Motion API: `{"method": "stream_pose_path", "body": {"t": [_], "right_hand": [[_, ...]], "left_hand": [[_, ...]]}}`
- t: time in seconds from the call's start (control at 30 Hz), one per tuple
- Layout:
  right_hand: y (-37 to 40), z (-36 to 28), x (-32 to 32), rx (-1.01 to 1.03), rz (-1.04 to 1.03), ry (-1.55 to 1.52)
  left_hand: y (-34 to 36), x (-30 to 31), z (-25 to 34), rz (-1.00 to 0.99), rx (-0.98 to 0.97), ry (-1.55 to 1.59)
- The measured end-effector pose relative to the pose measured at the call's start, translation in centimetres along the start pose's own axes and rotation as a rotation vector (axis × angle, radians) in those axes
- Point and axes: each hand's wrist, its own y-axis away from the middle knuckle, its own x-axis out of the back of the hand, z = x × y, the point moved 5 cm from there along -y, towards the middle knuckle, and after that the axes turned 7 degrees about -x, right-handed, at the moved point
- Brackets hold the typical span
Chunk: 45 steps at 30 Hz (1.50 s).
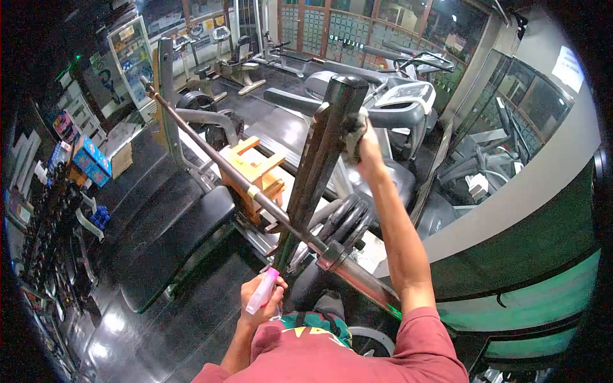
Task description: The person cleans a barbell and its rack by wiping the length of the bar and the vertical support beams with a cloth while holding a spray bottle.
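My left hand (255,300) is closed around a spray bottle with a pink head (263,290), low in front of my body. Stretched out ahead, my right hand (368,150) grips a greyish cloth (353,136) against the side of a black upright post (322,147), near its top. Blur hides the fingers of that hand in part. A long barbell bar (220,159) runs diagonally across the post, and its thick sleeve (364,281) ends close to my right side.
A black padded bench (182,246) lies to the left, beside a wooden stool (255,169). Weight plates (348,220) hang low behind the post. Farther off is a treadmill (408,96). Dumbbell racks (60,236) line the left, and a mirror (504,127) covers the right wall.
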Motion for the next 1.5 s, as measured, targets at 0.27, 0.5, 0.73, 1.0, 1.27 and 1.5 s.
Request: {"method": "stream_pose_path", "body": {"t": [0.27,0.5,0.73,1.0,1.27,1.5], "right_hand": [[9.5,4.9,-0.8,0.732,0.414,1.095],[10.2,2.9,1.2,0.805,0.212,1.110],[9.3,-6.1,-7.8,1.140,0.289,1.293],[11.2,0.0,-6.6,1.193,0.154,1.668],[9.4,3.4,1.9,0.722,0.127,1.387],[6.4,-3.9,-1.3,0.633,0.279,0.704]], "left_hand": [[-0.8,-0.7,0.0,-0.016,0.004,0.004],[-1.1,-0.8,0.3,-0.046,-0.004,-0.021],[-0.7,-0.2,0.1,-0.014,-0.076,-0.084],[-0.1,0.0,-1.6,-0.070,0.140,0.028],[-1.8,-1.1,-0.3,-0.059,-0.008,-0.063],[-1.7,-1.0,-1.3,-0.045,0.030,-0.059]]}}
